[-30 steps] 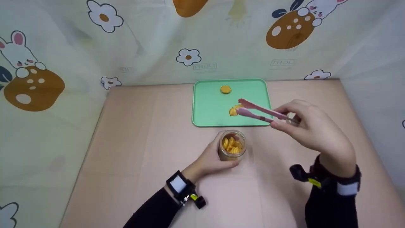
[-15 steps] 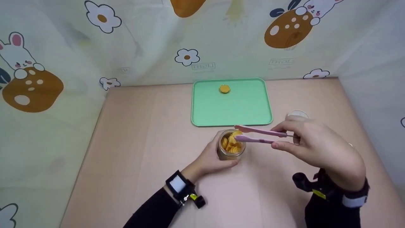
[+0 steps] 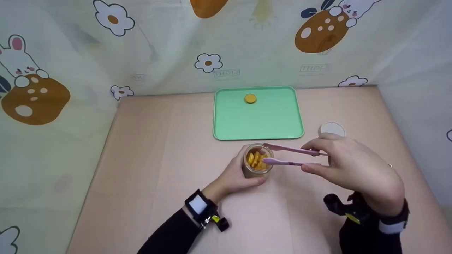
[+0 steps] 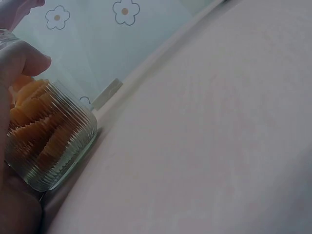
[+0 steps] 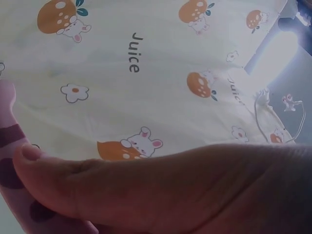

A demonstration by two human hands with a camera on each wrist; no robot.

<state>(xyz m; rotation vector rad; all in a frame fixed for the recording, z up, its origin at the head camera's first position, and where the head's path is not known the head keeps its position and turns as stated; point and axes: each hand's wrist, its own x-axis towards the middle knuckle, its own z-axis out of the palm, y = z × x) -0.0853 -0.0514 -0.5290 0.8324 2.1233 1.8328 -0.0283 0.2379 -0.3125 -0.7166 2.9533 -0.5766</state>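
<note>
A ribbed glass jar (image 4: 58, 131) with several yellow crinkle-cut chips (image 3: 256, 160) inside stands on the table in front of the tray. My left hand (image 3: 235, 176) grips it round its side, thumb toward the front. My right hand (image 3: 348, 162) holds pink tongs (image 3: 287, 163) between thumb and fingers. The tongs' tips are spread over the jar's mouth with no chip between them. In the right wrist view the thumb (image 5: 58, 180) presses along one arm of the tongs.
Behind the jar lies a green tray (image 3: 222, 123) with one yellow chip (image 3: 250, 98) near its back edge. A round white lid (image 3: 332, 129) lies right of the tray, just behind the right hand. A patterned curtain (image 3: 169, 53) borders the table's back and sides.
The tongs carried a chip from the tray to the jar, then spread and let it drop inside. The right hand moved toward the front, uncovering the lid. The left hand stayed on the jar.
</note>
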